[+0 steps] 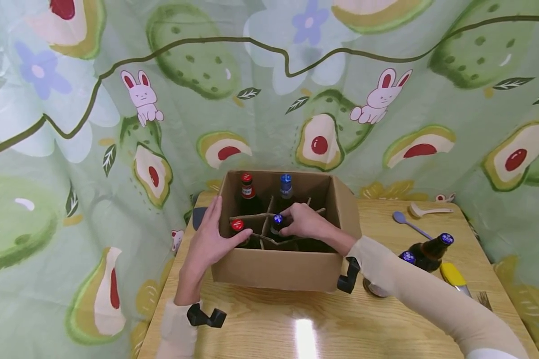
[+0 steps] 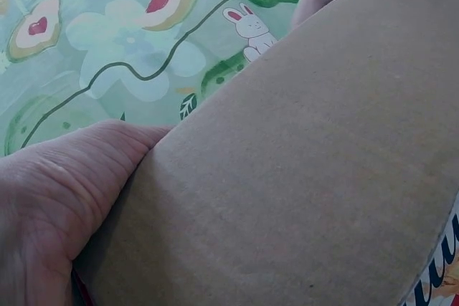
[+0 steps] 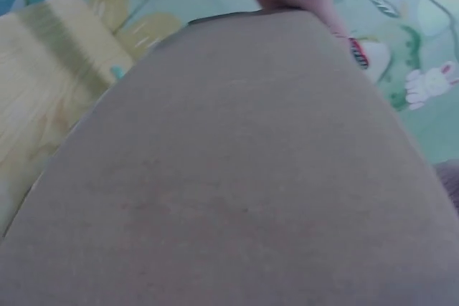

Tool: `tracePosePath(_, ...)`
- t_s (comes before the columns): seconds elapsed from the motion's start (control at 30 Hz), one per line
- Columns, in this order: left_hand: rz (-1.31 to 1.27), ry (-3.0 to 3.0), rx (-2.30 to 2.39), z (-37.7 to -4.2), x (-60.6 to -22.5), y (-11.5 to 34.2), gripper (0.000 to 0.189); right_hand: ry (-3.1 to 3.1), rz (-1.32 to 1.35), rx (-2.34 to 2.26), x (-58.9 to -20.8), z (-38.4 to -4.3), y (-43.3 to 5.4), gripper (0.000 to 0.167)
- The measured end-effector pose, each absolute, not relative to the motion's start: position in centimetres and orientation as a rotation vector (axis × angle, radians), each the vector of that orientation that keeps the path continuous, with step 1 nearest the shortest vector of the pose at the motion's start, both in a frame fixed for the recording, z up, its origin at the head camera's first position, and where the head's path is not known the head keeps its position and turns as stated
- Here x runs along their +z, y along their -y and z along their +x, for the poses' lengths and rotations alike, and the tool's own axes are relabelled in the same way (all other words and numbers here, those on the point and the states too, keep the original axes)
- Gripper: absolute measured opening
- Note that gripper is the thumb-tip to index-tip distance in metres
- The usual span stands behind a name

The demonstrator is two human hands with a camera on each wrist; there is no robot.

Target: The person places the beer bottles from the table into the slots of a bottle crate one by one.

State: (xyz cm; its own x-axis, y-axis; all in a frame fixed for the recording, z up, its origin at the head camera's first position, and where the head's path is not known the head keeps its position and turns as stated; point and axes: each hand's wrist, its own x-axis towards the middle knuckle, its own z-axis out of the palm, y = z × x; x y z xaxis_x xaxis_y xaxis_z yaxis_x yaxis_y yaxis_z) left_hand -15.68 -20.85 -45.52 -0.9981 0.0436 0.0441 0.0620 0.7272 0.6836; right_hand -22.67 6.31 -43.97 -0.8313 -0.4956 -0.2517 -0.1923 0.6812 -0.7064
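Note:
An open cardboard box (image 1: 278, 269) with cardboard dividers stands on the table. My left hand (image 1: 208, 242) holds its front left corner, fingers along the outer side and thumb over the rim beside a red-capped bottle (image 1: 237, 225). Inside the box, my right hand (image 1: 307, 222) pinches the neck of a blue-capped bottle (image 1: 278, 219) in a front compartment. Behind these stand another red-capped bottle (image 1: 247, 189) and a bottle with a light blue cap (image 1: 286, 185). The lower parts of the bottles are hidden. Box cardboard (image 2: 287, 148) fills much of both wrist views.
Right of the box, dark blue-capped bottles (image 1: 431, 252) stand partly behind my right sleeve. Around them on the wooden table (image 1: 260, 319) lie a blue spoon (image 1: 410, 224), a pale ladle (image 1: 424, 211), a yellow-headed brush (image 1: 452, 275) and a fork (image 1: 483, 299). A patterned curtain (image 1: 260, 114) hangs behind.

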Motion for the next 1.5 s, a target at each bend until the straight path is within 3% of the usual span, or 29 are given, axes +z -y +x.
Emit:
tracePosePath(0.23,-0.088,2.902,-1.165,-15.9,-45.7,20.7,0.124,-2.426,-0.575,-1.204,-42.9,-21.8,-8.4,0.05)
tracePosePath(0.5,-0.078,2.895,-1.17,-15.8,-45.8,20.9,0.123,-2.473,-0.715,-1.577,-41.8,-18.8,-12.1,0.041)
tracePosePath(0.7,-0.083,2.906,-1.162,-15.7,-45.9,20.8,0.123,-2.61,-0.775,-1.715,-42.5,-15.9,-16.1,0.045)
tracePosePath(0.9,-0.069,2.903,-1.169,-15.6,-45.9,20.9,0.122,-2.769,-0.645,-1.616,-42.6,-13.2,-20.0,0.051)
tracePosePath(1.1,-0.076,2.906,-1.157,-16.1,-45.6,20.8,0.122,-2.917,-0.338,-1.487,-43.5,-10.8,-23.8,0.058)
tracePosePath(1.27,-0.093,2.904,-1.162,-16.2,-45.5,20.7,0.121,-2.951,-0.153,-1.479,-45.7,-9.3,-26.3,0.063)
tracePosePath(1.5,-0.084,2.907,-1.162,-15.8,-45.8,20.9,0.121,-2.918,-0.104,-1.433,-49.6,-8.7,-28.5,0.068)
